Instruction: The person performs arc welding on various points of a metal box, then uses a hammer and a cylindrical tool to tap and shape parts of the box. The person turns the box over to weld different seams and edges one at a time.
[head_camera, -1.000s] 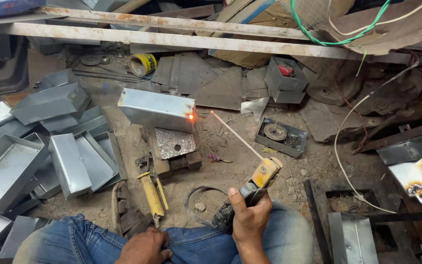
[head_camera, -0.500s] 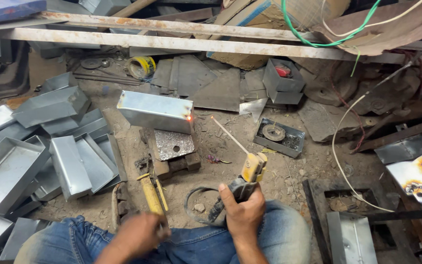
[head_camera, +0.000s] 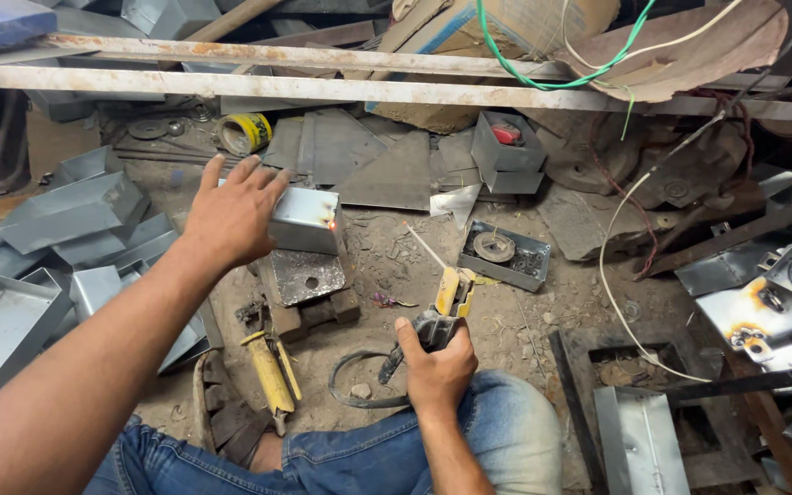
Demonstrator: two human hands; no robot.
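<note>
Reaching left hand (head_camera: pixel 231 213) covers metal box (head_camera: pixel 307 220) — right hand (head_camera: pixel 439 368) holds electrode holder (head_camera: pixel 440 312).

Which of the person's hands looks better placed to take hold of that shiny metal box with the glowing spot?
Probably the left. The left hand is stretched out, open, over the metal box. The right hand sits back near the knee, gripping the electrode holder, whose rod points toward the glowing corner.
</note>
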